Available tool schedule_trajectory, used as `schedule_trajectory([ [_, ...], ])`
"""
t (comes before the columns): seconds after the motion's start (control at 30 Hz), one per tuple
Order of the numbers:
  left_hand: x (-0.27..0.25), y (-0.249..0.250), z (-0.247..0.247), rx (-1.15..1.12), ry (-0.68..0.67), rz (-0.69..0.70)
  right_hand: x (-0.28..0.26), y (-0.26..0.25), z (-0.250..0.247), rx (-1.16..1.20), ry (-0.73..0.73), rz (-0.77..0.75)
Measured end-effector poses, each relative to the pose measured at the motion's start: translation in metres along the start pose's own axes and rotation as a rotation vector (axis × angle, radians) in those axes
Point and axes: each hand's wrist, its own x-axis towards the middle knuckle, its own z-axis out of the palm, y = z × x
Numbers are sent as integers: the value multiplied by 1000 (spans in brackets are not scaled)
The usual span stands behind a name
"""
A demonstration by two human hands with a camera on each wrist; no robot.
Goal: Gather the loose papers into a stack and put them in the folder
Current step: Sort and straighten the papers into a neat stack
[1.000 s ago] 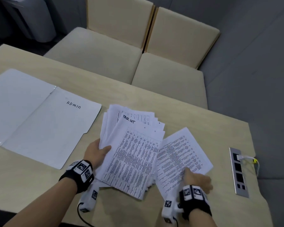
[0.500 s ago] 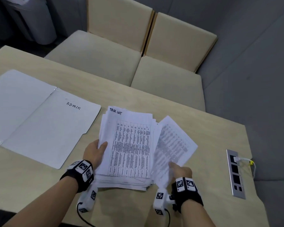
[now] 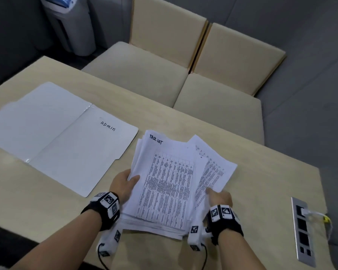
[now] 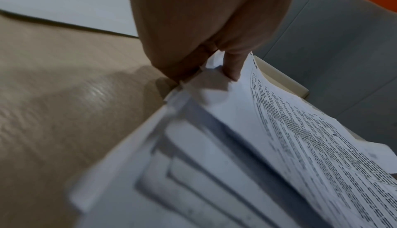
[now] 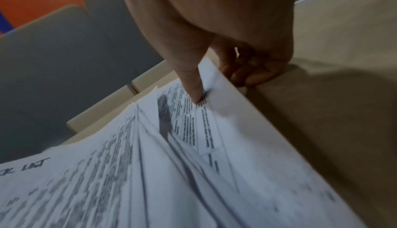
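A thick pile of printed papers (image 3: 164,182) lies on the table in front of me, its top sheet headed "TASK LIST". My left hand (image 3: 125,183) grips the pile's left edge, thumb on top and fingers under (image 4: 233,68). One sheet (image 3: 213,170) fans out to the right at an angle. My right hand (image 3: 219,197) pinches that sheet's near right edge, thumb (image 5: 193,85) on top and fingers beneath. The white folder (image 3: 57,139), marked "ADMIN", lies spread open flat to the left of the pile.
The wooden table (image 3: 271,191) has a metal socket strip (image 3: 302,230) with a plugged cable at its right edge. Two beige chairs (image 3: 183,78) stand behind the far edge. A grey bin (image 3: 70,26) stands at the back left.
My right hand has swung the loose right sheet leftward against the pile. The pile has been squared up and now sits straighter under my left hand.
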Motion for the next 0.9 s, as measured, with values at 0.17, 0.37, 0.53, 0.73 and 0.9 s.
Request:
schedule_trajectory([
  [0.17,2,0,0,-33,1,-3,-24,-36,-19,170,221,-270],
  [0.37,2,0,-1,-100,1,-13,-103,-82,-84,546,323,-798],
  [0.53,5,1,-3,-130,-40,-16,-96,-71,-76,501,172,-649],
  [0.73,12,7,-12,-383,-205,-179,-52,-5,20,14,-111,-288],
  [0.9,9,15,0,-283,-237,-77,-72,11,53,123,-145,-231],
])
